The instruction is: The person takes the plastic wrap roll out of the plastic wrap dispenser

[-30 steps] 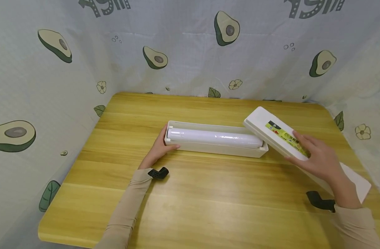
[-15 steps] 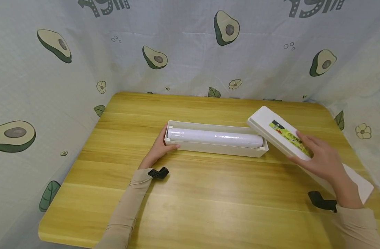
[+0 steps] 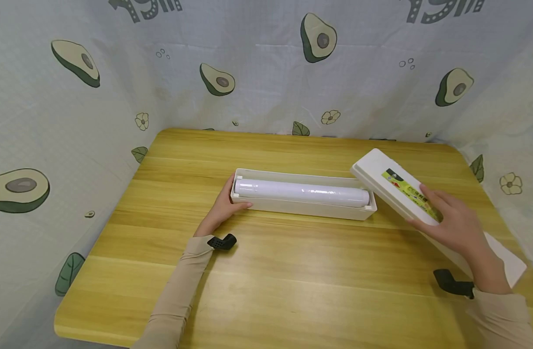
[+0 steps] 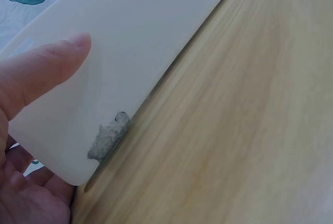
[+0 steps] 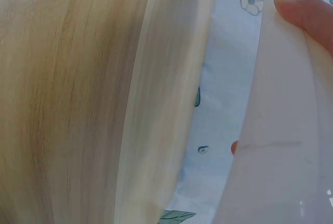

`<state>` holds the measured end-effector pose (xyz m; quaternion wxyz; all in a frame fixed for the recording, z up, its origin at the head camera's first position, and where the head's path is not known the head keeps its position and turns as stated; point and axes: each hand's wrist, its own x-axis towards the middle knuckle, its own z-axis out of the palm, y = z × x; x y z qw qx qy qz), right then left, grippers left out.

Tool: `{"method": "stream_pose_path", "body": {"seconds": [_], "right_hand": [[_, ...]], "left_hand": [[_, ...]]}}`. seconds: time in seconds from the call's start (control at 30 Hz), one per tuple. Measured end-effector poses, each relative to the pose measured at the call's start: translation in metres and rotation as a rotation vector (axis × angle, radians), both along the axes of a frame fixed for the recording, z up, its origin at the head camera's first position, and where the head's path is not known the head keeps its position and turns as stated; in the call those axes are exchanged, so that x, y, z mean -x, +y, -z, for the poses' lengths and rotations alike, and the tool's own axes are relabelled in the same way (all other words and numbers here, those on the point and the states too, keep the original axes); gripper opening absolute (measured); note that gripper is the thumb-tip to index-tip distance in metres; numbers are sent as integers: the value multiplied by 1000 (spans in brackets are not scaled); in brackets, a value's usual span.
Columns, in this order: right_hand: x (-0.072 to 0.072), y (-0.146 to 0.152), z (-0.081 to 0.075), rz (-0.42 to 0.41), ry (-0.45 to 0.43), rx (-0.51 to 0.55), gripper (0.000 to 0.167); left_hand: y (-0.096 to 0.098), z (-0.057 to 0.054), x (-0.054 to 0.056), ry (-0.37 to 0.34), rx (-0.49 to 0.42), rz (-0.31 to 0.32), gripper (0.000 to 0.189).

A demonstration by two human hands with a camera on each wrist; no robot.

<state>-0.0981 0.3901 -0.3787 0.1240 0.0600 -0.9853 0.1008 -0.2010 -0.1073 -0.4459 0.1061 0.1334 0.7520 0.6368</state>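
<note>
A long white plastic box (image 3: 305,208) stands on the table, its top uncovered. Inside lies a roll of cling film (image 3: 301,192). My left hand (image 3: 222,208) grips the box's left end, thumb along the front wall and fingers behind. In the left wrist view that wall (image 4: 140,36) bears a grey mark low near the corner. My right hand (image 3: 454,223) grips the long white lid (image 3: 379,167), which has a yellow-green label (image 3: 408,191). The lid slants beyond the box's right end, raised and tilted. In the right wrist view my thumb lies on the lid (image 5: 270,177).
The wooden table (image 3: 292,271) extends around the box on all sides. A white cloth curtain (image 3: 266,87) printed with avocados surrounds its back and sides. Black wrist cameras sit on both sleeves, the left camera (image 3: 222,242) and the right camera (image 3: 451,282).
My right hand has shifted slightly to the right with the lid, widening its distance from the box. My left hand and the box have stayed put.
</note>
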Motion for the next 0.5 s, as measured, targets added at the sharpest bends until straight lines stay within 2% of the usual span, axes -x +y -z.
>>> {"method": "stream_pose_path", "body": {"seconds": [0.13, 0.5], "right_hand": [[0, 2, 1, 3, -8, 1, 92], [1, 6, -1, 40, -48, 7, 93]], "left_hand": [[0, -9, -4, -3, 5, 5, 97], [1, -12, -5, -19, -4, 0, 98]]}}
